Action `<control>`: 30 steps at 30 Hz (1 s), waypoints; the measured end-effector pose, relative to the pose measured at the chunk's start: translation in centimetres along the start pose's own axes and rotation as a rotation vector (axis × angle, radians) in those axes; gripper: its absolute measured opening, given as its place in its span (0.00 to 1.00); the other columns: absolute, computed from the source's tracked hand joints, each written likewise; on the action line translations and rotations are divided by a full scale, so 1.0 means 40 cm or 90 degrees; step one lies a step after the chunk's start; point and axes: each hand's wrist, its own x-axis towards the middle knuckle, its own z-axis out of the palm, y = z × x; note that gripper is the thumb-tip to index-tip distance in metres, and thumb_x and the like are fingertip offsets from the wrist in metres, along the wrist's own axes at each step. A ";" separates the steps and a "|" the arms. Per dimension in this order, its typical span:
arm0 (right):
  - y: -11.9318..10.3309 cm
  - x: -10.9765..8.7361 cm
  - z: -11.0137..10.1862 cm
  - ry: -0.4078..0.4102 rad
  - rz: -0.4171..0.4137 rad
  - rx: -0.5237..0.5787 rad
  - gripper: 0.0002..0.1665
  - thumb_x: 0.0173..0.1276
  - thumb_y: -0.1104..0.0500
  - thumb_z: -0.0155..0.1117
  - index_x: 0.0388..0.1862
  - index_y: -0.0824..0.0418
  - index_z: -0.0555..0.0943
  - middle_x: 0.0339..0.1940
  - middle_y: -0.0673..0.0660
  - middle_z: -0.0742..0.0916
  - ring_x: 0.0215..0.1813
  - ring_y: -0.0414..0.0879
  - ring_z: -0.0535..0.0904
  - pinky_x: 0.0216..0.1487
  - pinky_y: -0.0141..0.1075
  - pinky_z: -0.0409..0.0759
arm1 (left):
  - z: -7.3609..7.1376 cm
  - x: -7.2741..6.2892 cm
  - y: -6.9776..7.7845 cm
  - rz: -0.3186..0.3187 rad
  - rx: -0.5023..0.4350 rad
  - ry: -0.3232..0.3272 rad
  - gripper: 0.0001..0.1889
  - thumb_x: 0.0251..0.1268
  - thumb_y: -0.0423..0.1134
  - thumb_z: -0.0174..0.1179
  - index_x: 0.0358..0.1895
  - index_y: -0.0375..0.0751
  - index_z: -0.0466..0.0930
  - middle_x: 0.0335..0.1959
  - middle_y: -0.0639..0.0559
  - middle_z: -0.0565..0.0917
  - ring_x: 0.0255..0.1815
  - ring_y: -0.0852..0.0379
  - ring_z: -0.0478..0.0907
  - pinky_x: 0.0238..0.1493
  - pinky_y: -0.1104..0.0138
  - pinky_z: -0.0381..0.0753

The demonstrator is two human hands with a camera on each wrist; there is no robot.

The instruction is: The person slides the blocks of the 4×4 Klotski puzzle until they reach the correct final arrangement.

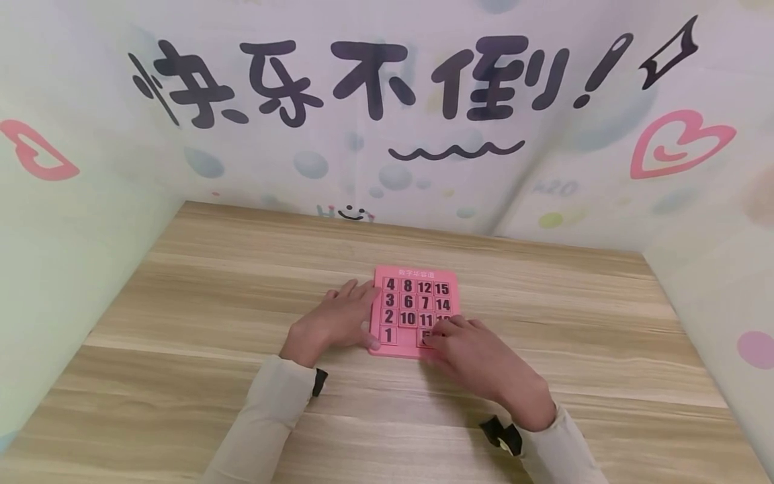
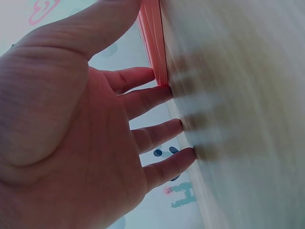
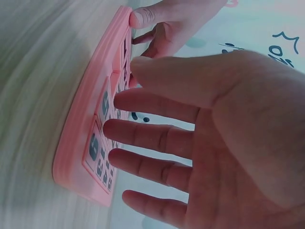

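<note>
On the wood-grain surface point(image 1: 211, 316) lies a pink puzzle board point(image 1: 408, 337), its left edge touched by the left hand point(image 1: 338, 319), fingers spread, while the right hand's point(image 1: 478, 353) extended fingers rest over near-right number tiles point(image 3: 94, 147).

The person's left sleeve point(image 1: 260, 407) and right sleeve point(image 1: 559, 447) are plain off-white. A small black tab point(image 1: 320, 382) juts beside the left; a larger, angular black piece point(image 1: 502, 435) beside the right.

On the wooden desk point(image 1: 199, 309), roughly midway between its side edges, lies a pink number puzzle point(image 1: 408, 318), left hand point(image 1: 336, 318) touching its left edge, right hand point(image 1: 478, 353) over its near right corner.
</note>
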 end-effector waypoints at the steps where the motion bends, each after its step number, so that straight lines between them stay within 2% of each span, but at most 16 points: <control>1: -0.001 0.000 0.000 0.000 -0.005 0.000 0.15 0.73 0.48 0.60 0.51 0.51 0.87 0.49 0.50 0.86 0.54 0.50 0.80 0.53 0.48 0.79 | 0.000 0.000 0.000 0.001 0.000 0.000 0.52 0.55 0.51 0.72 0.80 0.43 0.50 0.82 0.45 0.47 0.82 0.40 0.38 0.78 0.42 0.42; 14: -0.009 -0.003 0.005 0.008 -0.020 -0.034 0.10 0.73 0.50 0.61 0.45 0.50 0.86 0.45 0.50 0.83 0.47 0.47 0.77 0.46 0.44 0.80 | 0.003 0.004 -0.001 0.004 0.007 0.000 0.53 0.55 0.52 0.73 0.80 0.44 0.50 0.82 0.46 0.47 0.82 0.41 0.38 0.79 0.43 0.43; 30: -0.014 -0.001 0.009 -0.001 -0.026 -0.020 0.12 0.70 0.51 0.65 0.49 0.49 0.86 0.45 0.50 0.81 0.47 0.47 0.76 0.46 0.43 0.79 | 0.001 0.003 -0.001 0.003 0.008 -0.001 0.53 0.55 0.52 0.73 0.79 0.43 0.51 0.82 0.44 0.48 0.82 0.40 0.38 0.78 0.42 0.42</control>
